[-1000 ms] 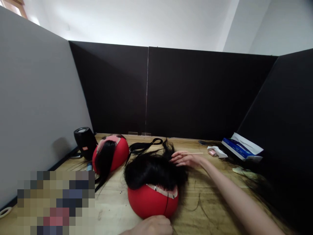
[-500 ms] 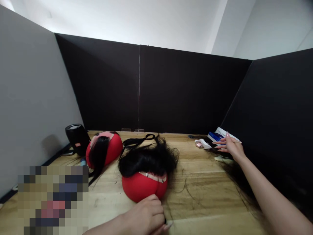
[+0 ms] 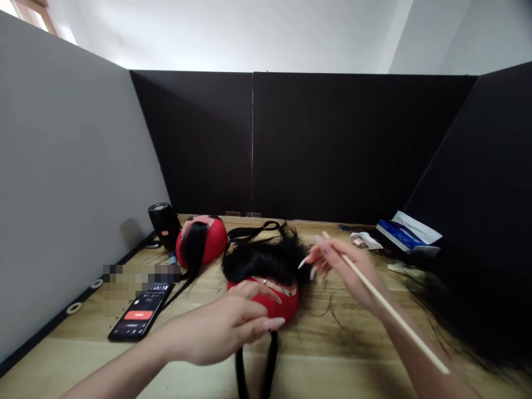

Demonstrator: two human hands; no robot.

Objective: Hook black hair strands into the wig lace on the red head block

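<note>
A red dome-shaped wig block stands in the middle of the table, with a pinkish mesh cap piece pinned on it. Black hair covers its far side. My left hand is over the block's near left side, thumb and fingers stretched apart, with nothing visible in them. Two black strands hang below that hand toward me. On the right, my right hand closes on a thin pale wooden stick, which slants back along the forearm. That hand is slightly blurred beside the hair.
Back left are a second red wig block with dark hair and a black speaker. A phone lies at left. At right are a blue tissue box, crumpled paper and a dark hair mass. Partition walls enclose the table.
My right hand has come back from beside the tissue box to the wig block, now with the wooden stick. My left hand has opened and moved up over the block. The view has shifted.
</note>
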